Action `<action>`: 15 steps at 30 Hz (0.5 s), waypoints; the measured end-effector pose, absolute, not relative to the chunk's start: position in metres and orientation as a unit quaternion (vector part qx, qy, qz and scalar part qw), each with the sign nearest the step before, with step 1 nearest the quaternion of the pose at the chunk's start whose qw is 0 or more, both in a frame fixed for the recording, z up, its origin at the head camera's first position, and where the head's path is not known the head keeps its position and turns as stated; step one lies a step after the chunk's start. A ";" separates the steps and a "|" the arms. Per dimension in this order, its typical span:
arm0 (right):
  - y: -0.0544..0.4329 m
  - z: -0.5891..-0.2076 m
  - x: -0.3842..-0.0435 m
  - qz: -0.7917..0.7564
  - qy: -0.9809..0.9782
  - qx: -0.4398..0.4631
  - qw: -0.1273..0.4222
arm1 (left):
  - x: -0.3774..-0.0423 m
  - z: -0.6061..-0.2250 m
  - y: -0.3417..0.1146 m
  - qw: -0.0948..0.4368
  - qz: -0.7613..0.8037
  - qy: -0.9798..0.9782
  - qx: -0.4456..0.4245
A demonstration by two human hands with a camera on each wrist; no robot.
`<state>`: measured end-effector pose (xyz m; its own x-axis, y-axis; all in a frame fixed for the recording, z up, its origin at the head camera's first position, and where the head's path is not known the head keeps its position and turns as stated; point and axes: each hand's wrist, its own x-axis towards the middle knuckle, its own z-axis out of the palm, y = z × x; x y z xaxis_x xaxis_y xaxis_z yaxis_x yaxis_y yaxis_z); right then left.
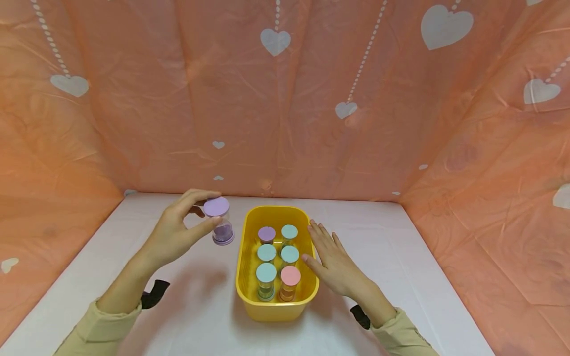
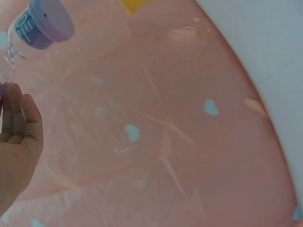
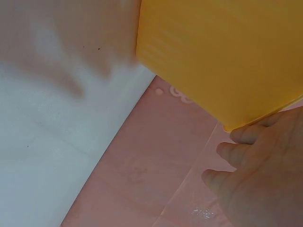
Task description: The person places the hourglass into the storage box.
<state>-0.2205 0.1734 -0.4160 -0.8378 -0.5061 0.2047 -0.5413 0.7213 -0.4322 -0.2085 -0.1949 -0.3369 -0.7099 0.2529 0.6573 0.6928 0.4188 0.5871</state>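
My left hand (image 1: pixel 173 235) pinches a purple sand timer (image 1: pixel 222 231) between thumb and fingers, held up left of the yellow bin (image 1: pixel 276 311). The left wrist view shows the timer's purple end and dark label (image 2: pixel 32 30). In the bin stand several more sand timers: a purple-topped one (image 1: pixel 266 234) at the back left, a pink-topped one (image 1: pixel 290 276) at the front right, and several with light blue tops (image 1: pixel 266 273). My right hand (image 1: pixel 336 264) lies with straight fingers against the bin's right rim; the right wrist view shows its fingers (image 3: pixel 236 153) at the yellow edge.
A white tabletop (image 1: pixel 365 237) lies under the bin. Orange-pink sheeting (image 1: pixel 276 123) printed with white hearts rises behind the table and on both sides. A black strap (image 1: pixel 154 293) hangs at my left wrist, another (image 1: pixel 359 317) at my right.
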 end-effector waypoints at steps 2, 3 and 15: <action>0.173 -0.416 -0.220 0.244 -0.927 0.283 0.035 | -0.205 -0.333 -0.191 0.238 -0.452 -0.803 -0.306; 0.173 -0.416 -0.221 0.244 -0.927 0.282 0.036 | -0.204 -0.332 -0.188 0.235 -0.451 -0.802 -0.312; 0.174 -0.415 -0.220 0.245 -0.927 0.283 0.036 | -0.189 -0.335 -0.155 0.177 -0.440 -0.794 -0.381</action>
